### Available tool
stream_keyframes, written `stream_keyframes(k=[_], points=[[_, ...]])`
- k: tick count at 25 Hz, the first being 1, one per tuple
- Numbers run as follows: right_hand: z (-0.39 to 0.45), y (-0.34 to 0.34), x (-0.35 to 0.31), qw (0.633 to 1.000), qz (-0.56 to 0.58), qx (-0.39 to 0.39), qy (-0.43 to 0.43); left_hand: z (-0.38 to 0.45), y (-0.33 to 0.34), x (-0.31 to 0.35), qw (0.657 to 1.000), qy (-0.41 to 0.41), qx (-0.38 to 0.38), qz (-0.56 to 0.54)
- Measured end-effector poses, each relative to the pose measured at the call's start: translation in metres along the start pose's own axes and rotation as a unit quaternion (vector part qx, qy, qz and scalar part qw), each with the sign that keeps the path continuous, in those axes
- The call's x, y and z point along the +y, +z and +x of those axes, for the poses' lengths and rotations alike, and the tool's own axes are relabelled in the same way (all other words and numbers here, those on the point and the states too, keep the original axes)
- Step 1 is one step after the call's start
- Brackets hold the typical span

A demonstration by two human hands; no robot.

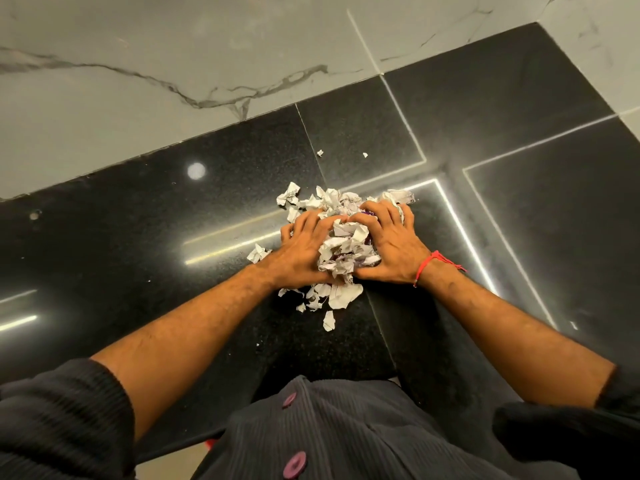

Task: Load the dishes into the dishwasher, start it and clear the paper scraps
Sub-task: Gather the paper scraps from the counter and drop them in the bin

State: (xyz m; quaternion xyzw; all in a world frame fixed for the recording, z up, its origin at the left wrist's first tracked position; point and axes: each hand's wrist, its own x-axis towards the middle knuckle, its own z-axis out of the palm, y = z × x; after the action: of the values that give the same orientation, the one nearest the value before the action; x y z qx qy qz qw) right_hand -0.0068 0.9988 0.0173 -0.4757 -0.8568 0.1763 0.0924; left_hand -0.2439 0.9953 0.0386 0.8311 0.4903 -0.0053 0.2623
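On the black granite counter (138,237), near its middle, a heap of torn paper scraps (341,251), long axis running from the near edge toward the marble wall (173,46). Left hand (301,251) and right hand (391,247) pressed against opposite sides, fingers (384,213) curled into the heap, grasping it. Stray scraps (259,252) just left; two tiny bits (320,153) farther back. Bare counter open on both sides.

Both hands (346,251) cupped together, fingers curled
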Motion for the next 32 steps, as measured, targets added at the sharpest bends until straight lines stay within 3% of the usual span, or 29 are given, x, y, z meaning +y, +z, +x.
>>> stream_keyframes(k=[9,13,16,19,24,32], points=[[0.038,-0.030,-0.007,0.991,0.120,0.040,-0.033,0.007,-0.043,-0.005,0.996,-0.018,0.044,-0.071],[0.046,-0.047,-0.021,0.970,0.223,0.064,-0.068,-0.003,-0.061,-0.009,0.989,-0.006,0.057,-0.134],[0.045,-0.062,-0.035,0.952,0.301,-0.002,-0.062,-0.010,-0.073,-0.002,0.974,0.026,0.070,-0.214],[0.046,-0.062,-0.046,0.938,0.340,-0.065,-0.001,-0.019,-0.083,0.004,0.965,0.010,0.071,-0.251],[0.053,-0.053,-0.063,0.899,0.437,0.032,0.012,-0.025,-0.087,0.007,0.955,0.013,0.100,-0.281],[0.052,-0.061,-0.062,0.919,0.388,0.071,-0.017,-0.027,-0.086,-0.001,0.965,0.020,0.065,-0.253]])
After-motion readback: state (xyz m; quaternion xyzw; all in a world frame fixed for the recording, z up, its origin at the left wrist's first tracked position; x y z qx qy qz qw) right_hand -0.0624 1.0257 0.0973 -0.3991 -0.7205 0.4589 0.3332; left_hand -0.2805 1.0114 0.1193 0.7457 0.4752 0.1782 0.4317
